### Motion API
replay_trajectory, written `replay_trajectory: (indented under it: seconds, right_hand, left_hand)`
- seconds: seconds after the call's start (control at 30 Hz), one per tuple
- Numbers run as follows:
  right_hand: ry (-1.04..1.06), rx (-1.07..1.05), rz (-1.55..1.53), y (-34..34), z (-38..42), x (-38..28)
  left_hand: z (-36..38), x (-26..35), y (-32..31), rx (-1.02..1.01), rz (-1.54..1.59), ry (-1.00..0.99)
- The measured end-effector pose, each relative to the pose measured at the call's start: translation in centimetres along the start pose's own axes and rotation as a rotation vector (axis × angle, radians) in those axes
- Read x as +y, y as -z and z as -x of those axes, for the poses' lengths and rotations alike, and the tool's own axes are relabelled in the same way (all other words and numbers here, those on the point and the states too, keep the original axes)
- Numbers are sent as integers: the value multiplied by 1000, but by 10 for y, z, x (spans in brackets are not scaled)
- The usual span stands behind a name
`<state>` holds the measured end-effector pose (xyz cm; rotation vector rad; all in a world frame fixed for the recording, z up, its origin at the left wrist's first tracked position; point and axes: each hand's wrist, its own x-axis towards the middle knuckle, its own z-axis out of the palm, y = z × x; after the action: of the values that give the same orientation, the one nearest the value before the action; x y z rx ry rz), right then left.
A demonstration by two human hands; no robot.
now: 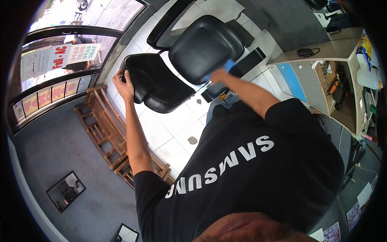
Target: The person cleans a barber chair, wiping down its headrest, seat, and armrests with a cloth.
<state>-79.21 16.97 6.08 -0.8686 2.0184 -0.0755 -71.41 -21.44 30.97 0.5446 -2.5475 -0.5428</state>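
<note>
A black padded barber chair stands before me, with its seat [205, 48] at the top middle and its backrest [161, 82] nearer to me. My left hand [124, 84] grips the backrest's left edge, thumb on the near face. Over the seat's near right edge, beside the armrest [242, 74], is my right hand [219, 76], blurred by motion. Its closed fingers hold what looks like a blue cloth [229, 65], which shows on both sides of the hand.
At right, an open cabinet [314, 62] holds tools, with a black cord [307, 52] on top. A wooden bench [107, 129] stands along the left, below a glass door [66, 60]. Mirrors hang on the grey wall [36, 153]. White tiles [169, 137] cover the floor.
</note>
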Motion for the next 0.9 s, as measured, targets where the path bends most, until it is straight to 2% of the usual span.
replay_trajectory:
  seconds: [0.1,0.17,0.3,0.37,0.43,0.5,0.6,0.7,0.73,0.77,0.8,0.83,0.87,0.9]
  right_hand:
    - [146,15,2,-26,27,-83]
    - [343,216,71,-44,38,-76]
    - [601,698,73,-57,69,7]
    - [603,812,117,-38,93,73]
    - [497,901,146,-14,126,134]
    - [292,1004,240,-3,136,181]
    - [4,963,192,15,142,197]
    - [-281,1117,175,6,111,152]
    - [-260,1095,129,3,103,122]
    - [-297,1213,92,-8,86,86]
    - [46,1134,38,-35,67,65]
    - [168,930,6,-44,65,25]
    - [432,792,-91,-50,78,-12]
    - [715,736,-99,-83,50,-34]
  left_hand:
    - [0,3,2,2,23,12]
    - [1,4,3,-7,41,26]
    - [1,0,3,1,27,-4]
    - [2,-2,2,5,39,-12]
    - [1,-1,1,5,58,-19]
    - [1,-3,1,0,55,-10]
    - [1,-2,1,-3,68,-10]
    - [1,-7,0,-1,70,-5]
    - [3,-9,0,-1,66,-12]
    - [3,-10,-1,3,64,-20]
    - [0,-9,-2,12,63,-30]
    - [-1,-7,-2,14,66,-34]
    - [0,-6,-1,15,68,-34]
    - [1,-5,0,17,69,-36]
